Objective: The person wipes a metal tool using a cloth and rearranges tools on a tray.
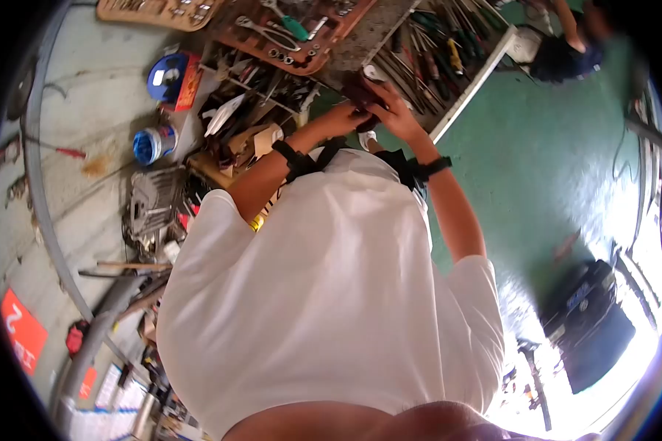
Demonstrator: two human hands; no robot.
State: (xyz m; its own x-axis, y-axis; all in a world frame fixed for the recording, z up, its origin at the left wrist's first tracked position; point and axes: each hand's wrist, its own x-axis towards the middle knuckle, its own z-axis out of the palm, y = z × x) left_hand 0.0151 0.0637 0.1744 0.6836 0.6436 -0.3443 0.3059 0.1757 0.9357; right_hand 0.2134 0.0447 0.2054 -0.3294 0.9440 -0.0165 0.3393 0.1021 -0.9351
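Note:
Both my hands meet at the top middle, in front of my waist. Between them is a small dark-red, bulky thing (357, 90); its kind is not clear. My left hand (343, 117) is closed around its lower side, with most fingers hidden. From the right, my right hand (395, 114) reaches over with its fingers curled on the same thing. A pale round spot shows just above the fingers, and I cannot tell what it belongs to. Each wrist wears a black band.
Ahead stands a red tool tray (312, 57) with pliers, a ratchet and sockets. To its right, a drawer (472, 88) is full of screwdrivers and rods. A blue tub (154, 145) and stacked parts lie left. A vehicle (585, 309) is at right; another person (566, 55) is beyond the drawer.

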